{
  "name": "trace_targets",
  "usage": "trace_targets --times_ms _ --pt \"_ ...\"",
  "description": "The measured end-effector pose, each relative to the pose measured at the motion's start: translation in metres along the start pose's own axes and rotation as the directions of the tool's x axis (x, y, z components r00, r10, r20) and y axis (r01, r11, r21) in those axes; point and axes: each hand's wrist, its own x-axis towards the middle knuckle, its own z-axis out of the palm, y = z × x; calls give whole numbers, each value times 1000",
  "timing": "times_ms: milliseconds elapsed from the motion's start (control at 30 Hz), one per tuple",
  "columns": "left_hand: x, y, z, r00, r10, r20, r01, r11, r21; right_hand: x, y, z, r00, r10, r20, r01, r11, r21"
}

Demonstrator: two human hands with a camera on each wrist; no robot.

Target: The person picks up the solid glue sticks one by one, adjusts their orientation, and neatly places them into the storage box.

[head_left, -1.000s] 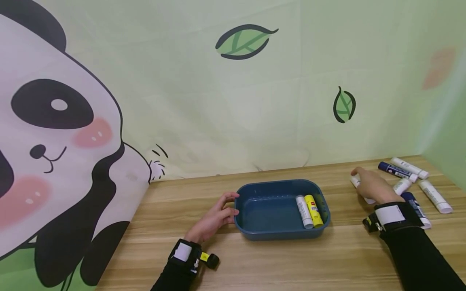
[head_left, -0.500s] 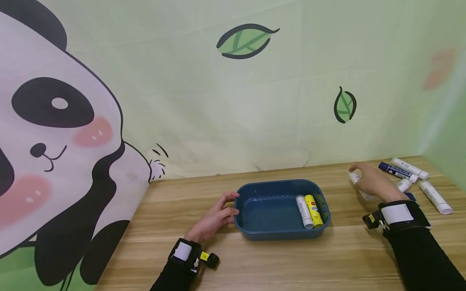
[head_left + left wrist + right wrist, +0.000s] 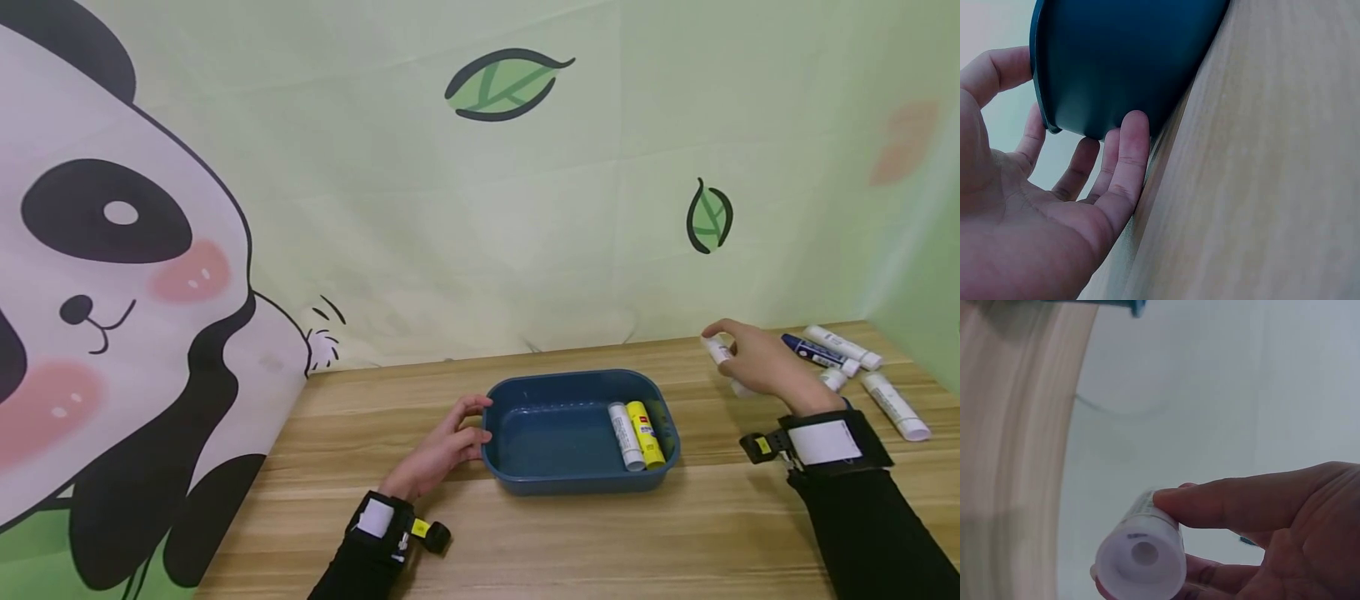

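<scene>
My right hand (image 3: 768, 367) pinches a white glue stick (image 3: 717, 349) between thumb and fingers, right of the bin. In the right wrist view the hollow base of this glue stick (image 3: 1140, 559) faces the camera, and it appears lifted off the table. My left hand (image 3: 435, 450) touches the left end of a dark blue plastic bin (image 3: 570, 481). In the left wrist view its fingertips lie against the outer wall of the bin (image 3: 1116, 62), fingers loosely bent. Inside the bin, at its right end, a white glue stick (image 3: 626, 437) lies beside a yellow one (image 3: 646, 435).
Several glue sticks lie at the table's right, among them a dark blue one (image 3: 813, 351), a white one (image 3: 843, 347) behind it and another white one (image 3: 896, 407) in front. My right forearm partly covers this group. A printed backdrop (image 3: 585, 233) rises behind the wooden table (image 3: 570, 542).
My right hand has lifted the white glue stick and moved slightly left and away from me. My left hand and the bin have stayed in place.
</scene>
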Motion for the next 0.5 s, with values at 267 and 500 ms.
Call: trace_targets --times_ms 267,500 --pt "0 -1 -1 1000 -2 -1 2 1000 0 -4 -12 -3 1000 -14 -11 14 1000 6" --pt "1 -1 -1 1000 -3 -3 3 1000 -6 -7 -23 -5 998 -45 -36 44 999 -14"
